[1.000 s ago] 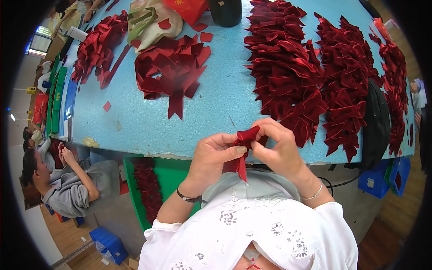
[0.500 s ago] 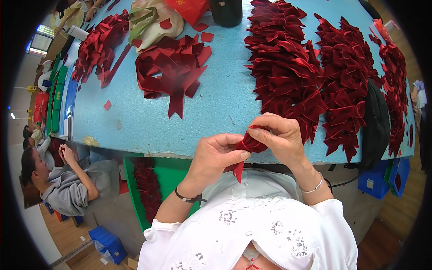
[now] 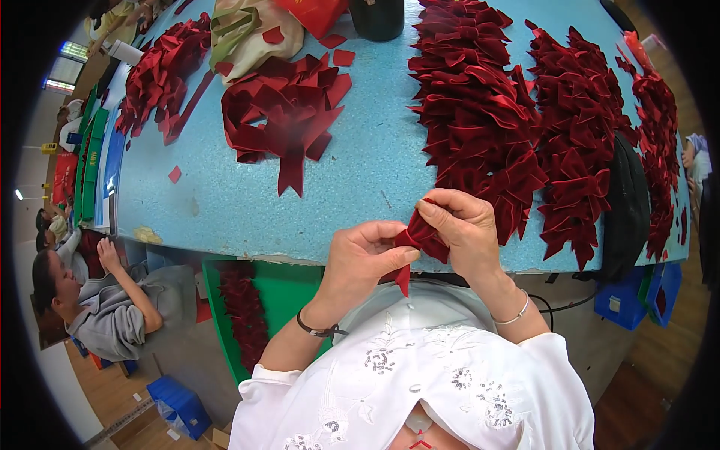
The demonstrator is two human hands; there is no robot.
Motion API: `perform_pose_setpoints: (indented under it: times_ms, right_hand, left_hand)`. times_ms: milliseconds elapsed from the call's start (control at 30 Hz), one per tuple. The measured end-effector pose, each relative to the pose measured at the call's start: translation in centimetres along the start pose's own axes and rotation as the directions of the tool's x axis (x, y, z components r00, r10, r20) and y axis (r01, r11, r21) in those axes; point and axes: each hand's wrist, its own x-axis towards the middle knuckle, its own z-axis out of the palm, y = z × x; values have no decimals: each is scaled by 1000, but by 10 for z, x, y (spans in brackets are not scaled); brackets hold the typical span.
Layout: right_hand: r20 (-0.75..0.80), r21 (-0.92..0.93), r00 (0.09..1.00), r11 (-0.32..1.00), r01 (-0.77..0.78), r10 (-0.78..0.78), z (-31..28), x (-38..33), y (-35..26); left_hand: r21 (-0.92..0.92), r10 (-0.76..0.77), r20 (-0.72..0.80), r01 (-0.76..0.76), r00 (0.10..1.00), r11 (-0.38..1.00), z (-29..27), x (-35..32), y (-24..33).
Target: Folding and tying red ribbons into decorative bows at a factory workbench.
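Between my two hands, just over the table's near edge, is a dark red velvet ribbon bow [image 3: 421, 238]. My left hand [image 3: 365, 259] pinches its left side between thumb and fingers, with a pointed ribbon tail hanging below. My right hand [image 3: 465, 229] grips the upper right part, thumb and forefinger pressed together at the top. Past my hands, a long pile of finished-looking red bows [image 3: 472, 97] runs away across the table. To the left of that lies a loose heap of cut red ribbon strips [image 3: 281, 112].
The blue table [image 3: 360, 165] also bears a second bow pile [image 3: 574, 142], a black bag [image 3: 628, 202], a cream cloth bag [image 3: 259, 37] and a dark cylindrical container [image 3: 377, 19]. A green bin [image 3: 289, 292] with red bows sits below the edge. A person in grey [image 3: 112, 307] sits at left.
My right hand has shifted slightly, and the bow has turned so that more of its loop and knot shows. My left hand keeps its pinch with little movement.
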Motion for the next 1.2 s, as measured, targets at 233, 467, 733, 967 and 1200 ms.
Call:
perform_pose_setpoints:
  times_ms: [233, 467, 733, 967, 1200]
  right_hand:
    - [44, -17, 999, 1000, -12, 12, -8, 3, -5]
    - [-28, -121, 982, 976, 183, -188, -13, -9, -7]
    - [53, -294, 989, 944, 148, -139, -21, -18, -19]
    - [342, -406, 887, 802, 438, -311, -17, -9, -27]
    - [361, -360, 932, 924, 130, 10, -18, -19, -12]
  left_hand:
    - [-111, -67, 56, 73, 996, 991, -12, 2, 19]
    - [-137, 56, 13, -54, 998, 989, -29, 0, 16]
    - [-20, 223, -58, -224, 973, 974, -23, 1, 10]
    - [18, 139, -27, -138, 990, 990, -4, 2, 22]
    - [-67, 213, -54, -216, 976, 974, -9, 13, 20]
